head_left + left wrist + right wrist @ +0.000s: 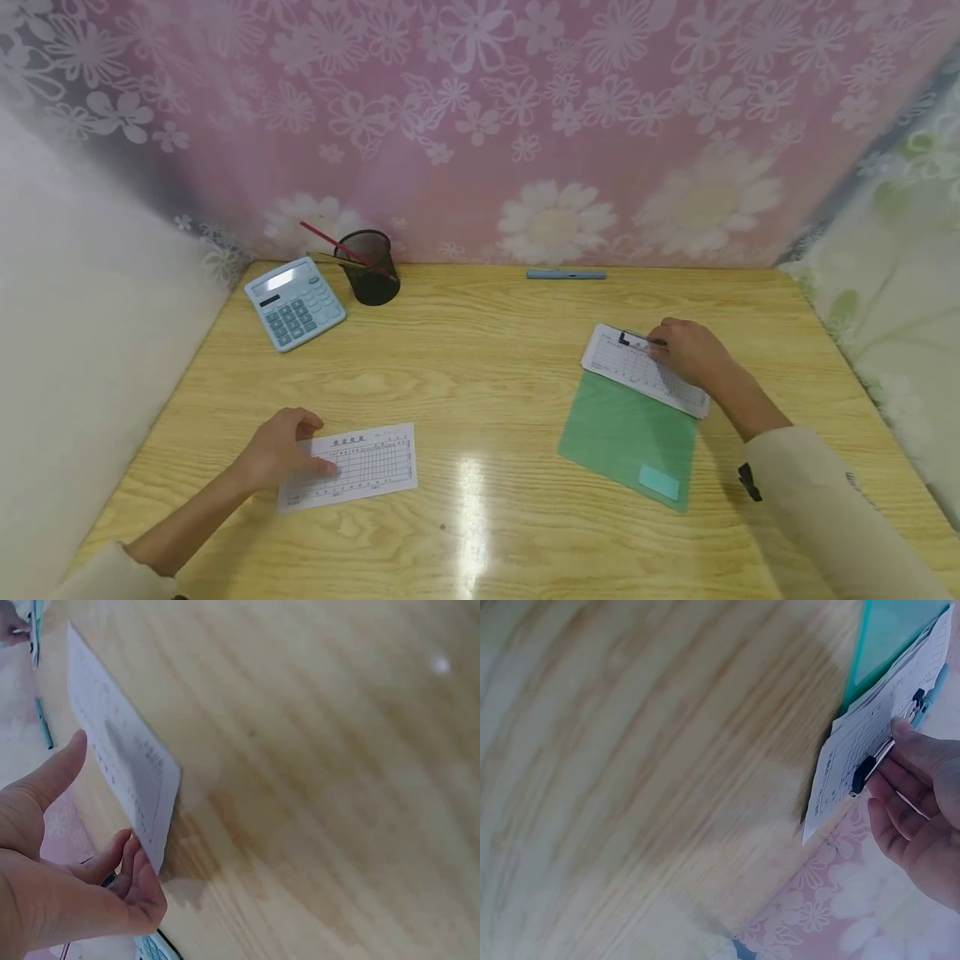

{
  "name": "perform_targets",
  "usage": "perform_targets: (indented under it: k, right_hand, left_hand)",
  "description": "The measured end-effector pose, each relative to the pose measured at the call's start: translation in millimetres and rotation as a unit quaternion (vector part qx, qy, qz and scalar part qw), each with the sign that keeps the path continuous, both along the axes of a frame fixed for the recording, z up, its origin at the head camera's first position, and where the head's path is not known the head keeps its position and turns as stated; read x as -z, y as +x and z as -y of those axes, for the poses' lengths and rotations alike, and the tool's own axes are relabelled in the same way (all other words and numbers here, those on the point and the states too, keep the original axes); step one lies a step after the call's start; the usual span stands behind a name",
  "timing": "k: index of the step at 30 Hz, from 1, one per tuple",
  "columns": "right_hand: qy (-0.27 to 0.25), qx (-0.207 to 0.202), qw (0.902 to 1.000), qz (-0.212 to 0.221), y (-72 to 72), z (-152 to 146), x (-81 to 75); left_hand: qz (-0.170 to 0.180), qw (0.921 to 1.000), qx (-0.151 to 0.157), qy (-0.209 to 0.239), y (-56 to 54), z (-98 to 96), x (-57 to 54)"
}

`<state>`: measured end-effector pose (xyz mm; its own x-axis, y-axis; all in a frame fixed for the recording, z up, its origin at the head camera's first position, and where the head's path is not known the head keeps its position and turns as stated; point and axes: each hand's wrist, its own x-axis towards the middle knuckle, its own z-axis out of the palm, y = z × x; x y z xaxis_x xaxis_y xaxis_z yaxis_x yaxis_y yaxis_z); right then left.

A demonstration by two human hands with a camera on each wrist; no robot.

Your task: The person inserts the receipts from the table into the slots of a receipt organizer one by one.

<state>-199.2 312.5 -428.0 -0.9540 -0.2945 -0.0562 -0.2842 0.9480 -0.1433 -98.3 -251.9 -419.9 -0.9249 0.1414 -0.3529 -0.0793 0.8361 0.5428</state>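
Note:
A printed paper form lies in my left hand, low on the left of the head view. My thumb is over its face and my other fingers are at its edge; the form tilts over the table in the left wrist view. On the right, a green clipboard bears several printed forms crosswise at its top, under a metal clip with black ends. My right hand pinches this clip, thumb on the upper side and fingers at the far side. A pale blue label is on the clipboard's lower corner.
At the back left of the wooden table are a light blue calculator and a black mesh pen cup holding pencils. A blue pen lies along the back edge, before a pink flowered backdrop.

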Motion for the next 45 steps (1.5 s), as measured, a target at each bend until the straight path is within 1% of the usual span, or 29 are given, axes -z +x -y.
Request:
perform_targets:
  k: [3, 5, 9, 12, 20, 27, 30, 34, 37, 41, 45]
  right_hand:
    - [0.0, 0.004, 1.0, 0.002, -0.5, 0.1, -0.3]
    - [-0.001, 0.005, 1.0, 0.004, -0.7, 0.6, -0.2]
    - [-0.003, 0.003, 1.0, 0.007, -0.5, 1.1, -0.2]
    - [-0.002, 0.002, 1.0, 0.008, -0.3, 0.6, -0.5]
    - [-0.003, 0.0, 1.0, 0.007, -0.3, 0.5, -0.9]
    - [-0.005, -0.004, 1.0, 0.005, 0.1, -0.5, -0.9]
    - [-0.004, -0.004, 1.0, 0.003, -0.2, -1.4, -0.9]
    - [-0.005, -0.004, 1.0, 0.005, 0.0, -0.6, -1.9]
    - [-0.006, -0.003, 1.0, 0.008, 0.2, -0.4, -2.5]
    - [-0.004, 0.001, 0.9999, 0.014, 0.0, -0.4, -2.9]
    - [-0.007, 0.004, 0.9999, 0.015, 0.3, 0.2, -3.0]
  left_hand:
    - [-0.028, 0.9995, 0.004, -0.015, 5.9, -0.5, 2.5]
    - [-0.034, 0.9991, 0.006, -0.023, 7.0, -0.2, 2.8]
    - [-0.016, 0.9994, 0.007, -0.03, 4.0, 1.7, 4.8]
    - [-0.005, 0.9995, 0.015, -0.029, 0.6, 2.0, 6.5]
    - [-0.01, 0.9995, 0.022, -0.021, -4.8, -2.5, 5.2]
    - [-0.005, 1.0, 0.002, 0.007, -7.2, -2.2, 7.1]
    - [-0.003, 0.9998, -0.002, 0.02, -9.8, 0.0, 5.0]
    - [-0.001, 0.9989, -0.026, 0.038, -11.1, 1.1, -1.6]
    - [-0.004, 0.997, -0.056, 0.053, -11.7, -1.1, -5.8]
    - [-0.012, 0.9906, -0.105, 0.088, -13.3, -5.0, -9.9]
    - [-0.023, 0.9831, -0.137, 0.12, -14.0, -7.9, -12.4]
